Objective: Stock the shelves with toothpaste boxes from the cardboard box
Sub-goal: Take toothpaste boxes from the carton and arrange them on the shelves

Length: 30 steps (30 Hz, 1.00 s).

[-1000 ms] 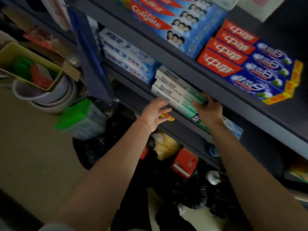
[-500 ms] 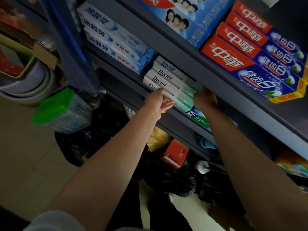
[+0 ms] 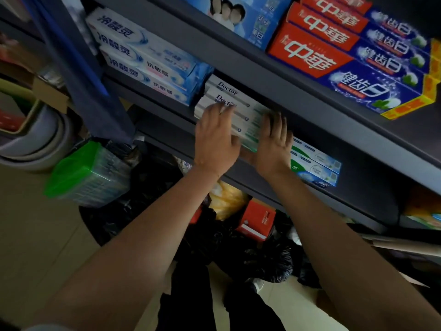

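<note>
A stack of white and green "Doctor" toothpaste boxes [image 3: 241,108] lies on the middle dark shelf [image 3: 257,185]. My left hand [image 3: 216,137] presses flat with straight fingers on the left part of the stack's front. On the stack's right end rests my right hand [image 3: 274,142], fingers spread and straight. Right of my hands lie two blue and green toothpaste boxes [image 3: 315,163] on the same shelf. The cardboard box is not in view.
White and blue toothpaste boxes [image 3: 143,58] sit left of the stack. Red and blue boxes [image 3: 346,56] and a blue pack [image 3: 241,17] fill the shelf above. Black bags [image 3: 238,242], a red carton [image 3: 257,220] and a green pack [image 3: 88,173] lie on the floor below.
Both hands have moved up onto the front of the Doctor stack; before, the left hand was at its lower left corner and the right hand reached behind its right end. The camera has come closer.
</note>
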Each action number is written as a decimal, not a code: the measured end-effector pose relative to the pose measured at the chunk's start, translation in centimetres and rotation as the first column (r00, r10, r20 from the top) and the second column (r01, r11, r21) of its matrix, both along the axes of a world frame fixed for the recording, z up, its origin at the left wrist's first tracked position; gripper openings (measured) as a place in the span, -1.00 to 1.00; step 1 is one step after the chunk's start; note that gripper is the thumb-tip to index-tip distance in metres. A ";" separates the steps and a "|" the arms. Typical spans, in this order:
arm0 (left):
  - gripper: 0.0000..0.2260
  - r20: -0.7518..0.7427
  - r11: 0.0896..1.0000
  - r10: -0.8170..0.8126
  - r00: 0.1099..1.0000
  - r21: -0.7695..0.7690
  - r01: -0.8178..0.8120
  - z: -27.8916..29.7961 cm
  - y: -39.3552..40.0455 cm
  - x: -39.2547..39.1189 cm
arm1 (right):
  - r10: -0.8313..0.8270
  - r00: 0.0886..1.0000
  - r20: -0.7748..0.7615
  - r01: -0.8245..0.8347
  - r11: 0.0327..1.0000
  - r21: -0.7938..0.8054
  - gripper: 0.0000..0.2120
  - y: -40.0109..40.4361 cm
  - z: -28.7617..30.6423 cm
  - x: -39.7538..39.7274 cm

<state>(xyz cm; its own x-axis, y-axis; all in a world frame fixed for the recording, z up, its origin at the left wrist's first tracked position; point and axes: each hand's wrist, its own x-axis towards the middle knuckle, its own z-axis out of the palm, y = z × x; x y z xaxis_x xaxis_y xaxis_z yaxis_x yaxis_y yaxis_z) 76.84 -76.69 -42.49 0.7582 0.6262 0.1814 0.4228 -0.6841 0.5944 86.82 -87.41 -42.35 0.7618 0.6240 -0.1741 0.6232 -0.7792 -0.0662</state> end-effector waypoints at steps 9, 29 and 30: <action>-0.48 -0.363 0.914 -0.186 0.913 0.277 0.297 -3.3 0.4 4.1 | 0.033 0.991 0.128 -0.030 0.999 -0.026 -0.10 -1.1 -1.8 0.5; -0.48 -0.320 0.922 -0.139 0.937 0.303 0.240 -3.9 2.8 4.0 | -0.082 0.987 0.141 0.096 0.991 -0.094 -0.17 2.1 -1.7 0.3; -0.49 -0.323 0.922 -0.138 0.936 0.302 0.240 -3.9 2.9 4.0 | -0.087 0.987 0.139 0.100 0.991 -0.094 -0.18 2.2 -1.7 0.3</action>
